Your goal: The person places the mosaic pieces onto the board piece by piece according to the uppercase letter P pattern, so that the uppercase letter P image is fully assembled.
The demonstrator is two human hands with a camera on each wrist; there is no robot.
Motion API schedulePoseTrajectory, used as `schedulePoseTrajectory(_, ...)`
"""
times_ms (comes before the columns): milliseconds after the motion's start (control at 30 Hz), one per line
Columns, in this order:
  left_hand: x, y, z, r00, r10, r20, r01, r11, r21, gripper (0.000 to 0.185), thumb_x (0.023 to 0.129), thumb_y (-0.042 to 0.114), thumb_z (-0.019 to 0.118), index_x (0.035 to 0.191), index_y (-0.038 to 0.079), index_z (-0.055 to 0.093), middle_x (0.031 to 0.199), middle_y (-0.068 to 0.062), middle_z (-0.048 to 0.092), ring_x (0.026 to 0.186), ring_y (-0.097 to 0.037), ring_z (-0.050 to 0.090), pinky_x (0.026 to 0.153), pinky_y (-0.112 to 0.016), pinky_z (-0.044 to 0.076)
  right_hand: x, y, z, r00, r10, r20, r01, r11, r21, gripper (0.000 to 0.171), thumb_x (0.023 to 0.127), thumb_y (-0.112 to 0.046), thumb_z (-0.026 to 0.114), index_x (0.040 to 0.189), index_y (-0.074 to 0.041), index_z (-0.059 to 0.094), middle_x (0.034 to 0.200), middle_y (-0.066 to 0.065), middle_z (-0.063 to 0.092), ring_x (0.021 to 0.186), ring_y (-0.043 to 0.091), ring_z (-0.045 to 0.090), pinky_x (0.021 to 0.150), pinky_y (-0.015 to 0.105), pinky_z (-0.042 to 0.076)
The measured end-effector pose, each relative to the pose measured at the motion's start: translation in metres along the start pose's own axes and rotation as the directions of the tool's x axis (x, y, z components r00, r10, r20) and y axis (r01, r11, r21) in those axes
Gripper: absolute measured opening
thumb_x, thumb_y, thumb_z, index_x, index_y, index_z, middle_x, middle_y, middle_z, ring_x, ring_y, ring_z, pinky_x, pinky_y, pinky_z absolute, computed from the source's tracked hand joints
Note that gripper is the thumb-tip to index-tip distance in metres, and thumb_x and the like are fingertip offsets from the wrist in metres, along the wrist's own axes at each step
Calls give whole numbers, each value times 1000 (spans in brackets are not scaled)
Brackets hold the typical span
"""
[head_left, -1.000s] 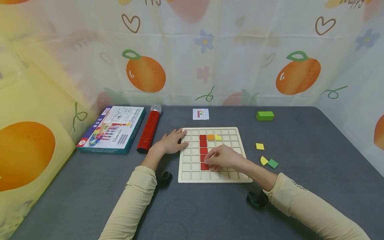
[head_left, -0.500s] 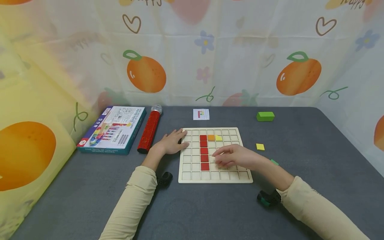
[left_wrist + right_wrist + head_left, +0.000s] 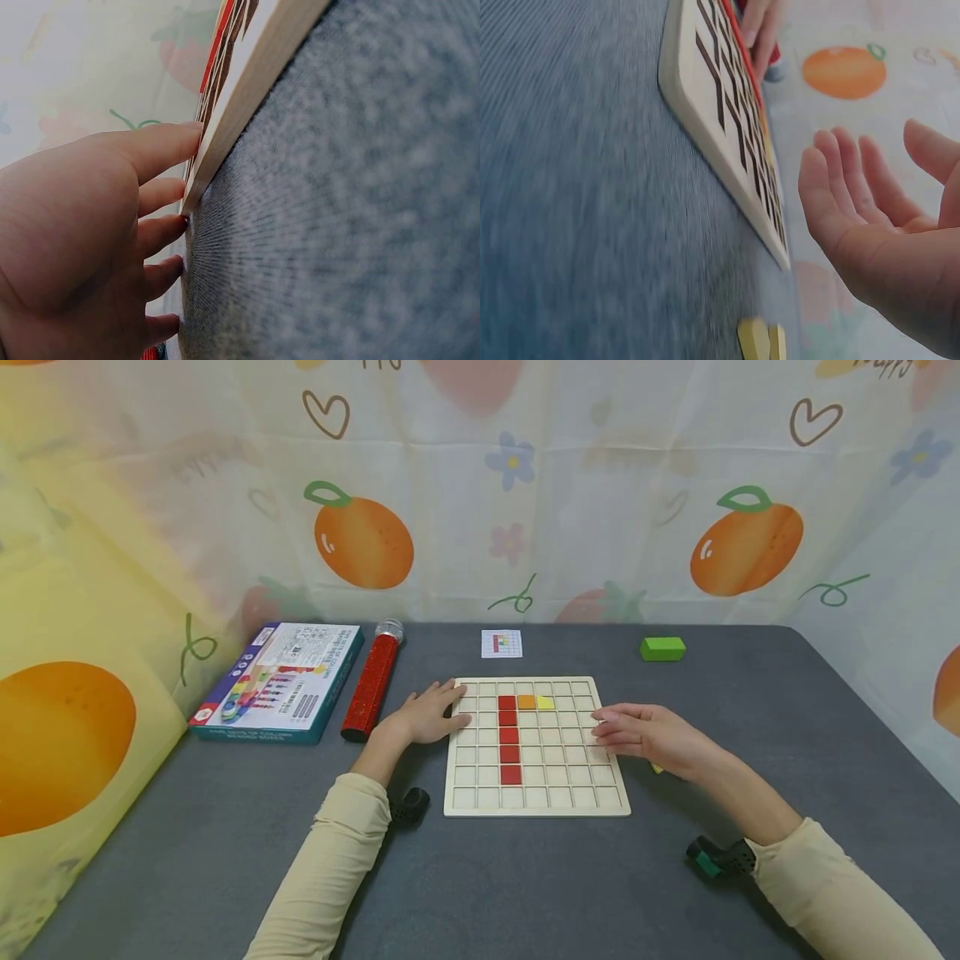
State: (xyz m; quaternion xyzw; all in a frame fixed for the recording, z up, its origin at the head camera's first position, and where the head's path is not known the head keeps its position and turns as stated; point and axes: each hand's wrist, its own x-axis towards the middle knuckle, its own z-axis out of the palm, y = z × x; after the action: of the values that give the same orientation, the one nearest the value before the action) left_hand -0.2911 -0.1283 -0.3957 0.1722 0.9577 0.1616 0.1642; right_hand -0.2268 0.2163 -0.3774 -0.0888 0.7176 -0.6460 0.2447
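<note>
A pale wooden grid board (image 3: pixel 551 799) lies on the table. Several red square tiles (image 3: pixel 510 735) run down one column, with an orange tile (image 3: pixel 527 702) and a yellow piece (image 3: pixel 545 702) beside the topmost one. My left hand (image 3: pixel 429 714) rests at the board's upper left edge, fingers spread and thumb touching the rim. Over the right edge hovers my right hand (image 3: pixel 652 737), fingers loosely bent and apart from the thumb, holding nothing in the right wrist view. Under it a bit of a yellow piece (image 3: pixel 657 768) peeks out; other loose pieces are hidden by the hand.
A small printed pattern card (image 3: pixel 502 644) lies behind the board, and a green block (image 3: pixel 663 649) sits at the back right. On the left are a boxed set (image 3: pixel 288 681) and a red microphone (image 3: pixel 372 685). A fruit-print curtain (image 3: pixel 450 485) hangs behind the table.
My right hand has left the lowest red tile and moved right, off the tiles to the board's right edge, now covering the loose pieces. The left hand has stayed still.
</note>
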Motion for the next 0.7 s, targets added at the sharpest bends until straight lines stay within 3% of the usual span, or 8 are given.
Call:
schedulePoseTrajectory(333,1,-1,2,1000,-3,-3,3,1000,3,68,97,40,51,152,12,24,157,-12,17,143,-33,9,111,-56,6,-15,8,-26,996,-9,-89,14,998,61,62,100,-27,50,140,16,29,118,13,59,105,13,60,94,30,45)
schedulePoseTrajectory(700,-1,0,0,1000,-3,1,3,1000,3,68,97,39,51,152,11,24,157,-13,16,143,-33,9,111,-56,6,-28,17,-53,993,6,-119,-5,1000,6,62,102,-27,46,141,17,24,118,6,58,104,8,60,93,28,46)
